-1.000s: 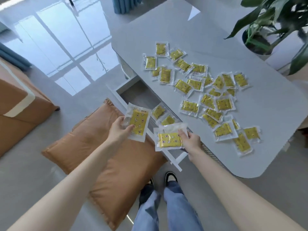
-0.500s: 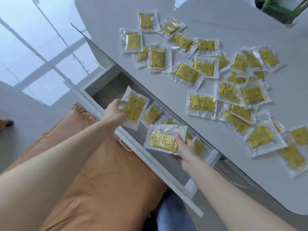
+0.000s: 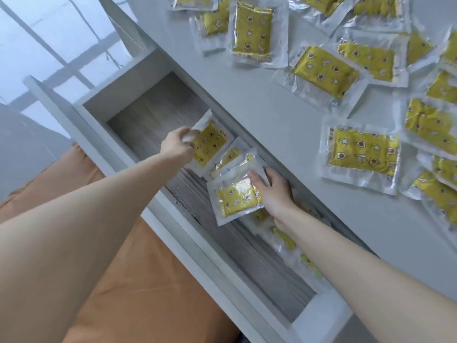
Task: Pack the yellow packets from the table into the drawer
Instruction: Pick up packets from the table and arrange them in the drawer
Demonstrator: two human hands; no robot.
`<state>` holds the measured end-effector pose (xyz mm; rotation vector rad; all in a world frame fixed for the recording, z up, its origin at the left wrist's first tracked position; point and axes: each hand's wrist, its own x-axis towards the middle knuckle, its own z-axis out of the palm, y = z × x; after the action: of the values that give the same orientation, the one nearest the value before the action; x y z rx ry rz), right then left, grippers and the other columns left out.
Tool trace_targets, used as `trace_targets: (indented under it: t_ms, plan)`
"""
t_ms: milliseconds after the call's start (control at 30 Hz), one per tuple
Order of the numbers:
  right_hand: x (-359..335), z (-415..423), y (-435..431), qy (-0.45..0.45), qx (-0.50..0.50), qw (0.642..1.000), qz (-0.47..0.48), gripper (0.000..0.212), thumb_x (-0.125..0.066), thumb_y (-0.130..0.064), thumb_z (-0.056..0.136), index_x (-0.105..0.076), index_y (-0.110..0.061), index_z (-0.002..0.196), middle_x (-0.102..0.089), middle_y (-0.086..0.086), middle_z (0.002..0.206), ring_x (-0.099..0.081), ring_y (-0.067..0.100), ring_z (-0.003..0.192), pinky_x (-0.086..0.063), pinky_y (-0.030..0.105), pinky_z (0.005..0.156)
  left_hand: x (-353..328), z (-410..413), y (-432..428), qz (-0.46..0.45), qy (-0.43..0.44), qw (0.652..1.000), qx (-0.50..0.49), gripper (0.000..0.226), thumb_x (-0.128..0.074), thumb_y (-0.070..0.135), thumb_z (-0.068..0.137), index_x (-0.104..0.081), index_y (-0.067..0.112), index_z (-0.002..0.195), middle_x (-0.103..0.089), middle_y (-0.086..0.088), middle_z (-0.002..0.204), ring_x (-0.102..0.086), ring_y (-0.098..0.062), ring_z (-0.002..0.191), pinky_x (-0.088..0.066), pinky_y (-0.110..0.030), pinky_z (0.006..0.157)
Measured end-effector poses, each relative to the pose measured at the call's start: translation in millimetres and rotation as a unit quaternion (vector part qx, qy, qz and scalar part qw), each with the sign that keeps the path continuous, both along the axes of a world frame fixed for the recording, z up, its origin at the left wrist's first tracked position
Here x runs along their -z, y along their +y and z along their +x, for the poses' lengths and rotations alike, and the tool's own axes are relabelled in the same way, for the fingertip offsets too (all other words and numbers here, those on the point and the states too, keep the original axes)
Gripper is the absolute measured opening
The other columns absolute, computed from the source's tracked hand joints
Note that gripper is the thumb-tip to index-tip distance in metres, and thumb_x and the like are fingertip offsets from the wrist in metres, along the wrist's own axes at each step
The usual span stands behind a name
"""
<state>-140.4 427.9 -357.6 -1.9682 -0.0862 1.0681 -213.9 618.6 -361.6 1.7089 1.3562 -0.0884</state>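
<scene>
Placing now: my left hand (image 3: 176, 144) pinches one clear-wrapped yellow packet (image 3: 209, 143); my right hand (image 3: 274, 191) grips a second packet (image 3: 238, 199).
Where: low inside the white, grey-floored drawer (image 3: 148, 115).
Next: I'd release both flat, then reach for more.

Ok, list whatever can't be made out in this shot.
Head view only:
- Drawer packets: partly covered by the right forearm, so they can't be counted.
- Table packets: several are cut off by the top and right frame edges, so the total is unknown.
- Drawer: its far side is hidden under the table.
- Print on the packets: too blurred to read.
</scene>
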Motion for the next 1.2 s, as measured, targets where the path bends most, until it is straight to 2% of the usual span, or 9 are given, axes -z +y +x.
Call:
trace_targets:
  t_ms: [100, 200, 267, 367, 600, 800, 967, 1100, 1200]
  plan:
    - [-3.0, 1.2, 14.5, 0.008, 0.042, 0.999, 0.008, 0.049, -0.064, -0.03, 0.09, -0.052, -0.015, 0.135, -0.056, -0.004, 0.134, -0.051, 0.014, 0.125, -0.039, 0.017, 0.092, -0.5, 3.5, 3.5, 0.0, -0.023, 1.0, 0.001, 0.047, -0.047, 0.008, 0.096, -0.046, 0.029, 0.138, -0.043, 0.001, 0.145, -0.057, -0.009, 0.095, -0.042, 0.001, 0.05]
    - [-6.9, -5.8, 19.2, -0.019, 0.116, 0.993, -0.024, 0.07, -0.074, -0.03, 0.082, -0.042, -0.016, 0.142, -0.047, -0.004, 0.142, -0.043, 0.015, 0.132, -0.036, 0.018, 0.098, -9.0, -4.1, -1.1, 0.045, -0.016, 0.998, 0.026, 0.058, -0.056, 0.009, 0.091, -0.039, 0.031, 0.142, -0.031, -0.002, 0.149, -0.038, -0.018, 0.131, -0.039, -0.016, 0.099]
    - [-11.7, -12.6, 16.6, -0.051, 0.143, 0.986, -0.068, 0.075, -0.08, -0.028, 0.076, -0.043, -0.018, 0.141, -0.046, 0.0, 0.143, -0.043, 0.017, 0.131, -0.036, 0.026, 0.102, -16.9, -11.7, -12.3, 0.025, -0.008, 0.998, 0.051, 0.063, -0.06, 0.007, 0.088, -0.037, 0.029, 0.143, -0.027, -0.003, 0.149, -0.036, -0.019, 0.131, -0.041, -0.009, 0.086]
    - [-19.4, -22.3, 12.1, -0.039, 0.211, 0.972, -0.097, 0.071, -0.082, -0.015, 0.074, -0.046, -0.018, 0.135, -0.049, 0.001, 0.139, -0.048, 0.02, 0.126, -0.04, 0.032, 0.103, -22.5, -19.4, -35.0, -0.067, 0.045, 0.995, 0.058, 0.072, -0.063, -0.001, 0.082, -0.035, 0.025, 0.143, -0.026, -0.009, 0.144, -0.05, -0.015, 0.092, -0.042, -0.011, 0.051]
    - [-14.4, -33.0, -0.4, 0.137, 0.269, 0.953, -0.002, 0.039, -0.07, 0.006, 0.08, -0.061, -0.018, 0.109, -0.069, 0.007, 0.112, -0.066, 0.016, 0.095, -0.052, 0.028, 0.087, -18.7, -30.0, -67.1, -0.152, 0.099, 0.983, 0.007, 0.074, -0.067, 0.003, 0.082, -0.029, 0.025, 0.142, -0.025, -0.014, 0.139, -0.046, -0.014, 0.067, -0.044, -0.019, 0.052]
    - [-29.6, -21.0, -0.1, 0.35, 0.329, 0.869, 0.123, 0.022, -0.056, 0.01, 0.088, -0.062, -0.007, 0.101, -0.068, 0.01, 0.088, -0.065, 0.016, 0.077, -0.053, 0.022, 0.058, -32.5, -32.7, -60.2, -0.229, 0.054, 0.972, 0.005, 0.076, -0.072, 0.013, 0.082, -0.028, 0.015, 0.144, -0.052, -0.009, 0.127, -0.057, -0.022, 0.108, -0.049, -0.028, 0.084]
    - [-38.7, -14.1, 10.0, 0.448, 0.332, 0.817, 0.148, 0.024, -0.058, 0.01, 0.085, -0.06, -0.004, 0.105, -0.068, 0.016, 0.095, -0.064, 0.023, 0.086, -0.06, 0.029, 0.061, -48.1, -40.4, -46.2, -0.301, -0.007, 0.952, -0.047, 0.068, -0.071, 0.015, 0.083, -0.037, 0.017, 0.141, -0.059, -0.006, 0.119, -0.063, -0.017, 0.086, -0.054, -0.024, 0.063]
    - [-32.1, -10.2, 37.6, 0.33, 0.277, 0.891, 0.143, 0.027, -0.058, 0.01, 0.087, -0.061, -0.002, 0.112, -0.068, 0.012, 0.096, -0.067, 0.016, 0.082, -0.059, 0.022, 0.07, -45.7, -37.6, -27.3, -0.303, -0.033, 0.937, -0.172, 0.036, -0.07, 0.01, 0.083, -0.059, 0.004, 0.117, -0.067, -0.003, 0.086, -0.064, -0.011, 0.062, -0.056, -0.021, 0.046]
    - [-21.8, -9.4, 46.1, 0.087, 0.12, 0.989, 0.02, 0.026, -0.055, -0.002, 0.093, -0.063, -0.014, 0.114, -0.067, 0.003, 0.115, -0.063, 0.013, 0.103, -0.05, 0.022, 0.089, -32.7, -27.8, -14.2, -0.293, -0.057, 0.914, -0.274, 0.029, -0.068, 0.011, 0.084, -0.06, 0.003, 0.111, -0.065, -0.004, 0.081, -0.062, -0.014, 0.067, -0.055, -0.022, 0.047]
